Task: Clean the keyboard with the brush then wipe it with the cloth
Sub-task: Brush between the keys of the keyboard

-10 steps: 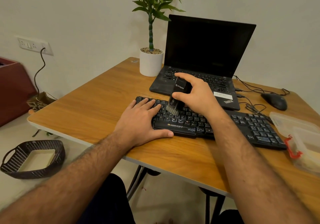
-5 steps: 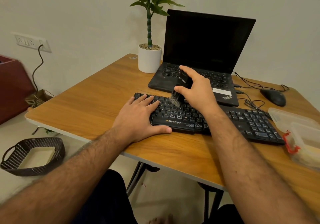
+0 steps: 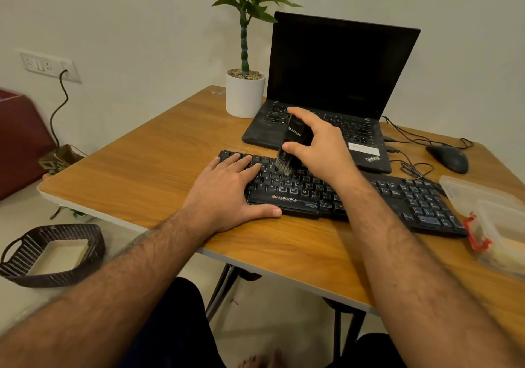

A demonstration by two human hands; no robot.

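A black keyboard (image 3: 397, 200) lies across the wooden table (image 3: 147, 174) in front of me. My right hand (image 3: 318, 146) grips a black brush (image 3: 292, 143), held tilted with its grey bristles touching the upper key rows left of the keyboard's middle. My left hand (image 3: 227, 191) lies flat on the keyboard's left end, fingers spread over the keys and thumb along the front edge. No cloth is in view.
An open black laptop (image 3: 341, 83) stands behind the keyboard, with a potted plant (image 3: 245, 92) to its left. A black mouse (image 3: 449, 157) and cables lie at the right. Clear plastic containers (image 3: 494, 220) sit at the right edge. A woven basket (image 3: 51, 254) is on the floor.
My right hand has swept the brush away from me, from the middle rows to the upper key rows. My left hand has stayed put on the left end.
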